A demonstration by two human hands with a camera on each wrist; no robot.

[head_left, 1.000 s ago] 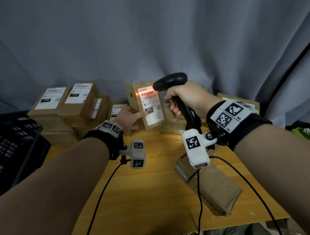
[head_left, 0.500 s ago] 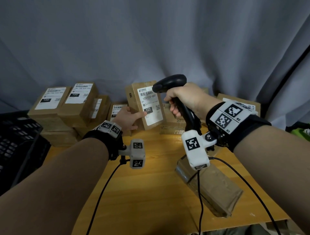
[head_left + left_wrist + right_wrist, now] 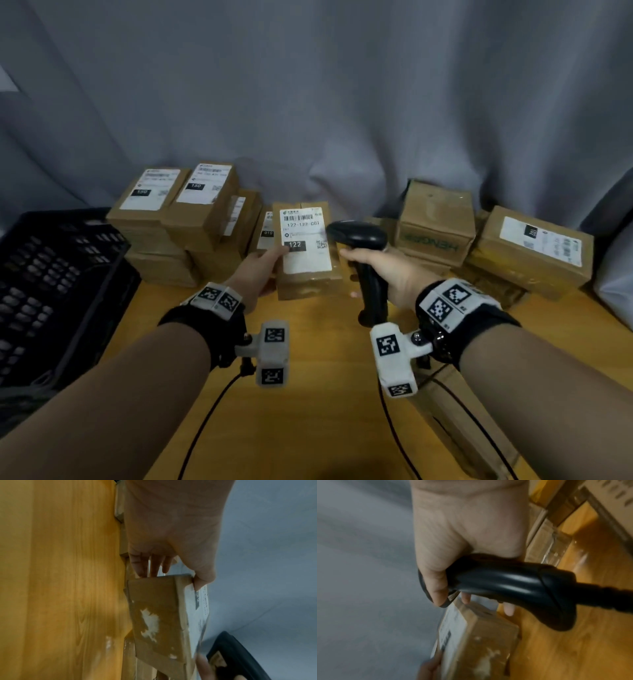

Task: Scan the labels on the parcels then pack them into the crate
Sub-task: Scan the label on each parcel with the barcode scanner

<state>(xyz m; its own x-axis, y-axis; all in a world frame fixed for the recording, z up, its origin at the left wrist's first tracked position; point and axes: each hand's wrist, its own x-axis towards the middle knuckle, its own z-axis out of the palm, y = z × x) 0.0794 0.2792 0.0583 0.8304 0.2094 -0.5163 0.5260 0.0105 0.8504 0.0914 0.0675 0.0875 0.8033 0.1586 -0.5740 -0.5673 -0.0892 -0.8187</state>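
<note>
Since a second ago the red scan line is off and both hands sit lower, parcel tipped back toward the table. Left hand pinches the parcel's left edge, thumb on the label, fingers behind. Right hand is wrapped round the scanner grip, head just beside the parcel's right edge. Scan looks done. Next: carry the parcel left to the crate and set it flat, keeping the scanner cable away from it. Label reads "122-122-C07" and "122"; stacked boxes show "150", "150", "010"; right box reads "HENGAN" upside down, likely.
</note>
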